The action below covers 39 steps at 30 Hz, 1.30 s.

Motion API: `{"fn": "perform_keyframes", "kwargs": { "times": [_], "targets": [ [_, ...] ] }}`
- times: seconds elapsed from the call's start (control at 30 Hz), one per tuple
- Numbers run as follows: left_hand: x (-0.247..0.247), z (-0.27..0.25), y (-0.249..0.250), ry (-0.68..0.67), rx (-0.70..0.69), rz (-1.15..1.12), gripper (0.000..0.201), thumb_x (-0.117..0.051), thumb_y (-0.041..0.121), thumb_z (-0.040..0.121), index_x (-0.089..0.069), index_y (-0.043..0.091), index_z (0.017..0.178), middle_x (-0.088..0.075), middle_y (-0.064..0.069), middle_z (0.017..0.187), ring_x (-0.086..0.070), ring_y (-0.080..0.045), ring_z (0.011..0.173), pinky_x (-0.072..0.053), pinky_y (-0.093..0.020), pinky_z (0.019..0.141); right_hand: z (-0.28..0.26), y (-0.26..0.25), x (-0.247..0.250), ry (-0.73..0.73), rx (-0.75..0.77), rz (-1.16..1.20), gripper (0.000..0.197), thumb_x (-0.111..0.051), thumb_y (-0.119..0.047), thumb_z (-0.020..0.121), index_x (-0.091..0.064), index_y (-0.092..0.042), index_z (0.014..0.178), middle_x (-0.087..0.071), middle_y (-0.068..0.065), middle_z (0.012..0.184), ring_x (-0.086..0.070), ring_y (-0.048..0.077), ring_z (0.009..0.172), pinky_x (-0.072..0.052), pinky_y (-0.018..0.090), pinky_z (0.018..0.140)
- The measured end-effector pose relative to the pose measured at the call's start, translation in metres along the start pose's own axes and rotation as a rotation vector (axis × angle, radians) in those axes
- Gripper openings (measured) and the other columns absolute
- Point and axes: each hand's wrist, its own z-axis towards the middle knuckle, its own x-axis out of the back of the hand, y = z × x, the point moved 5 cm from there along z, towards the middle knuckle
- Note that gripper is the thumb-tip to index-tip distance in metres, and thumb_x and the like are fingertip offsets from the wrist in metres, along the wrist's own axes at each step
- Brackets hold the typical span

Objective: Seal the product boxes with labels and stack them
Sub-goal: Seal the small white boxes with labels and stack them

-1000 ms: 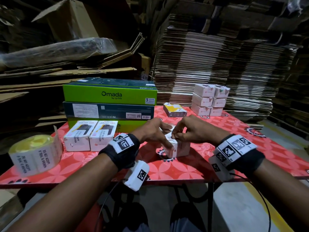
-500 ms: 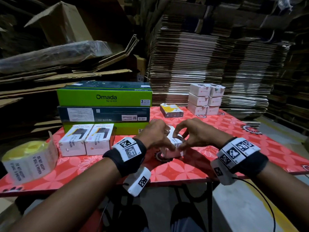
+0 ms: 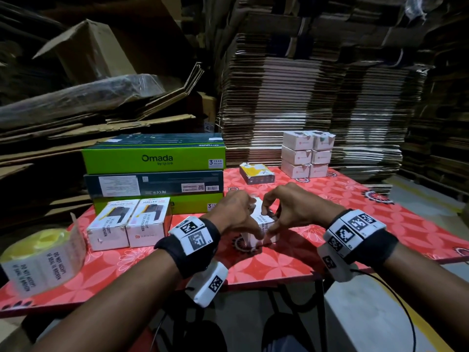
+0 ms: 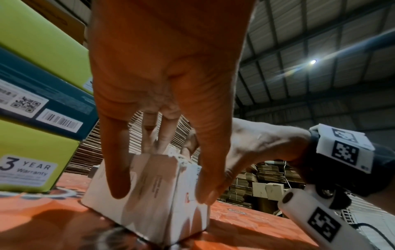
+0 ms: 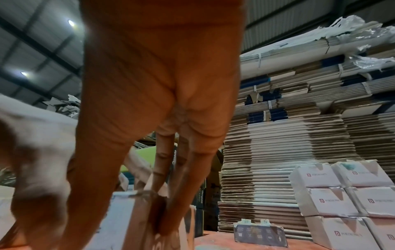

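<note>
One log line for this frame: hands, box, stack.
left hand: holds box | right hand: presses label on box | stack: back of table

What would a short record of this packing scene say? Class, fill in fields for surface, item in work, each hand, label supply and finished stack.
surface: red floral table
item in work: white product box, standing on the table
left hand: grips the box
right hand: grips the box top
label supply: label roll, table's left edge
finished stack: stacked white boxes, far right
</note>
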Motion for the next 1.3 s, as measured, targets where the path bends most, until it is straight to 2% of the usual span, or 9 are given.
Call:
{"fn": "perform_keyframes", "kwargs": {
  "times": [0.13,0.23,0.33,0.43,0.6,0.73,1.07,1.2,1.3],
  "targets": [
    [0.0,0.001,0.003,0.019,-0.012,-0.041,0.097,-0.097,0.037,0.047,-0.058,0.012,0.131,-0.063,-0.003,0.131,-0.066,-0.015,0.108,-0.06,-0.034,0.087,0.002,0.004,-0.002,0.011,-0.024,-0.009,0.042,-0.096,-0.028,0.065,-0.072,-0.013,0.096,-0.06,-0.018,0.077,-0.056,-0.012,0.07,-0.047,0.009,0.063],
    [0.001,-0.002,0.005,0.019,-0.043,-0.034,0.09,-0.095,0.025,0.057,-0.056,0.007,0.136,-0.061,-0.004,0.137,-0.063,-0.017,0.116,-0.058,-0.033,0.091,0.0,0.009,-0.003,-0.002,-0.06,0.014,0.045,-0.097,-0.02,0.06,-0.071,-0.014,0.096,-0.066,-0.01,0.079,-0.07,0.01,0.073,-0.06,0.036,0.069],
    [0.001,-0.004,0.002,0.006,-0.028,-0.035,0.079,-0.095,0.023,0.058,-0.057,0.007,0.126,-0.058,-0.002,0.141,-0.06,-0.017,0.121,-0.057,-0.031,0.093,0.0,0.011,-0.005,-0.029,-0.048,0.016,0.043,-0.093,-0.011,0.065,-0.071,-0.014,0.101,-0.066,-0.011,0.082,-0.073,0.019,0.08,-0.06,0.044,0.074],
    [0.0,-0.002,-0.006,-0.021,-0.026,-0.071,0.086,-0.096,0.024,0.06,-0.054,0.008,0.133,-0.056,0.001,0.143,-0.056,-0.012,0.126,-0.047,-0.015,0.088,0.002,0.012,0.0,-0.069,-0.063,0.018,0.048,-0.094,-0.024,0.068,-0.071,-0.02,0.11,-0.061,-0.019,0.089,-0.07,0.016,0.091,-0.059,0.038,0.083],
    [0.014,-0.007,-0.013,-0.016,-0.066,-0.021,0.066,-0.092,0.034,0.066,-0.068,0.025,0.126,-0.063,0.002,0.131,-0.059,-0.014,0.112,-0.048,-0.021,0.084,0.006,0.02,0.004,-0.091,-0.076,0.076,0.051,-0.092,-0.032,0.071,-0.07,-0.028,0.117,-0.068,-0.014,0.12,-0.068,0.002,0.091,-0.058,0.035,0.088],
    [0.019,-0.013,-0.018,0.0,-0.068,0.018,0.065,-0.094,0.033,0.06,-0.071,0.029,0.12,-0.066,0.001,0.128,-0.062,-0.014,0.11,-0.054,-0.027,0.091,0.01,0.013,0.003,-0.079,-0.078,0.054,0.044,-0.092,-0.034,0.07,-0.076,-0.029,0.111,-0.073,-0.015,0.107,-0.065,-0.01,0.083,-0.058,0.024,0.082],
    [0.055,-0.044,-0.06,-0.006,0.018,0.124,0.065,-0.097,0.034,0.055,-0.074,0.031,0.115,-0.073,0.006,0.107,-0.067,-0.011,0.097,-0.055,-0.024,0.079,0.034,-0.043,-0.014,-0.091,0.032,0.003,0.048,-0.089,-0.041,0.073,-0.077,-0.021,0.115,-0.076,-0.008,0.107,-0.067,0.004,0.088,-0.053,0.02,0.077],
    [0.079,-0.052,-0.084,0.054,0.102,0.158,0.079,-0.096,0.041,0.054,-0.067,0.03,0.126,-0.067,0.002,0.123,-0.064,-0.013,0.106,-0.048,-0.02,0.078,0.053,-0.057,-0.022,-0.07,0.053,-0.026,0.046,-0.09,-0.044,0.071,-0.078,-0.019,0.108,-0.077,-0.002,0.097,-0.069,0.011,0.083,-0.055,0.026,0.074],
    [0.094,-0.058,-0.103,0.062,0.165,0.189,0.095,-0.096,0.052,0.05,-0.061,0.028,0.135,-0.062,0.001,0.135,-0.06,-0.018,0.119,-0.049,-0.025,0.091,0.065,-0.066,-0.026,-0.052,0.059,-0.042,0.038,-0.089,-0.042,0.073,-0.08,-0.017,0.1,-0.073,-0.006,0.083,-0.062,0.007,0.071,-0.042,0.015,0.058]
  ]
}}
